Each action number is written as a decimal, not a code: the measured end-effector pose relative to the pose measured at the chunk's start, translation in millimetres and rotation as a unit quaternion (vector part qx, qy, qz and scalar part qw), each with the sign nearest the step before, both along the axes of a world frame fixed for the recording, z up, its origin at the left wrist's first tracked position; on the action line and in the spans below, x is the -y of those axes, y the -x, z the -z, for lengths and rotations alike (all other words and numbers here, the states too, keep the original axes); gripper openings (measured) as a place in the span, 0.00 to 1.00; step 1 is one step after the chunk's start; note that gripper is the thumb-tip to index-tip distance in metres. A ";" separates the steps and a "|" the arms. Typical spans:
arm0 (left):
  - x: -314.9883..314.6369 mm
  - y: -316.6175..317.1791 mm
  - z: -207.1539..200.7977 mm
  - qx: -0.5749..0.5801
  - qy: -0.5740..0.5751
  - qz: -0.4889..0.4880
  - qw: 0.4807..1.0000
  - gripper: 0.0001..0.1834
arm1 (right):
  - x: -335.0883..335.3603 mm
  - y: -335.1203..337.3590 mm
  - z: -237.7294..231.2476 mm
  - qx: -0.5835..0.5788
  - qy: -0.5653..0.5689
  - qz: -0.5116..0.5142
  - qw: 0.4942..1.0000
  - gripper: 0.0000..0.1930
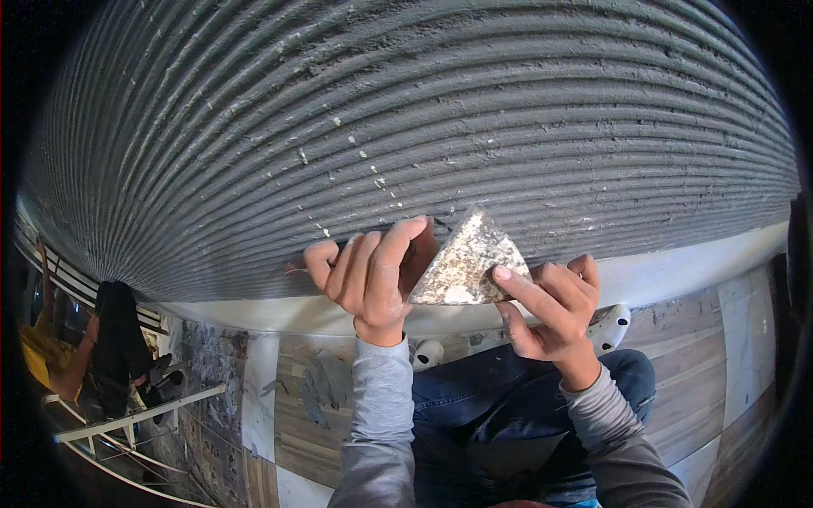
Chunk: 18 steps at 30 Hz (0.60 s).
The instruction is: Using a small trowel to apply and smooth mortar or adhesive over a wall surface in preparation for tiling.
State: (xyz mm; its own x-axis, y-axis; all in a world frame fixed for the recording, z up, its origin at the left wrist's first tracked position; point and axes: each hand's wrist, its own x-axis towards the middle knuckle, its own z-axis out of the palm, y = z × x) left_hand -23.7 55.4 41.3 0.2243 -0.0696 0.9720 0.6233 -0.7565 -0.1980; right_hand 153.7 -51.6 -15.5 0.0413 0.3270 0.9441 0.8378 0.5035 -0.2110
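In my right hand point(555, 309) is a flat triangular plate point(471, 258), crusted with white and brown residue. The index finger lies across its face near the lower right corner, and the thumb sits under its lower edge. Its pointed top reaches up to the grey wall point(508, 127), which is ridged with long horizontal grooves. Beside the plate, my left hand point(373, 275) is closed against the lower part of the ridges, fingers curled. Its thumb is largely hidden, and a small reddish tip shows by the little finger. I cannot make out what it grips.
A smooth pale band point(677, 258) runs along the wall's foot. Grey mortar scraps point(326, 381) lie on the wood-patterned floor point(292, 423) at left. Farther left are a white metal frame point(144, 412) and another person point(63, 364) in yellow and black. My bent legs point(491, 398) are below.
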 end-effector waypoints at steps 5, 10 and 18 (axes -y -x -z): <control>-5.1 0.1 5.2 -0.002 0.006 -0.030 1.000 0.10 | 1.1 0.7 -1.2 0.003 0.019 -0.004 1.000 0.29; -6.8 4.1 7.7 0.081 0.026 0.012 0.996 0.07 | 4.9 0.2 -8.4 0.016 0.052 -0.041 0.998 0.29; 37.5 42.5 -26.6 0.011 0.443 0.200 0.874 0.09 | 16.3 2.7 -20.1 0.055 0.118 -0.012 0.991 0.28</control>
